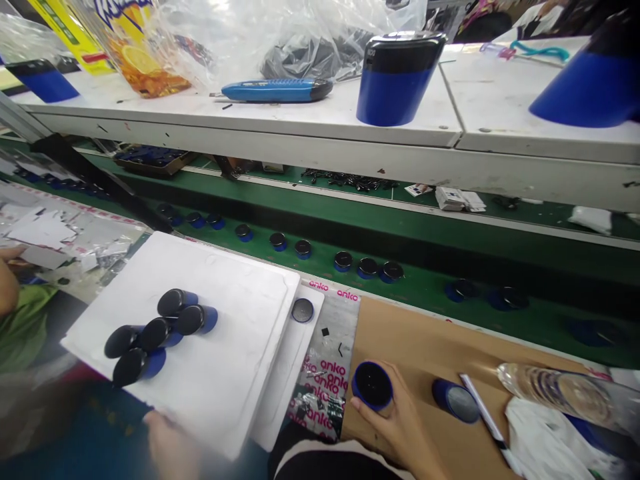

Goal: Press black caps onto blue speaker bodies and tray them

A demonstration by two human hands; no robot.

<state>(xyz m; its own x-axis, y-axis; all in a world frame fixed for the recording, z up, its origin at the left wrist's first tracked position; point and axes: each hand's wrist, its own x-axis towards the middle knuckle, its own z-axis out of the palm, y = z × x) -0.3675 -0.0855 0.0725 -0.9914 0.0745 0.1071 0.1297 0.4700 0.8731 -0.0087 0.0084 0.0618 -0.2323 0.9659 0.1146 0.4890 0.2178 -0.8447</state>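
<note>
My right hand [395, 417] has its fingers wrapped round a blue cylinder [373, 385], whose black round face points up at me. It is held over brown cardboard at the lower right. Beside it on the cardboard lies another blue cylinder [455, 400] with a grey end. My left hand [173, 443] is smeared by motion near the front edge of a white foam tray [240, 293]; its fingers are not clear. Several blue cylinders with black tops, such as this one [197, 320], lie grouped on the tray.
Behind runs a green conveyor [330, 230] carrying a row of similar cylinders. Above it, a white shelf [240, 127] holds a blue utility knife [277, 91] and plastic bags. A pen [483, 407] and a clear bottle [565, 393] lie at right. Another person's arm [7, 287] shows at left.
</note>
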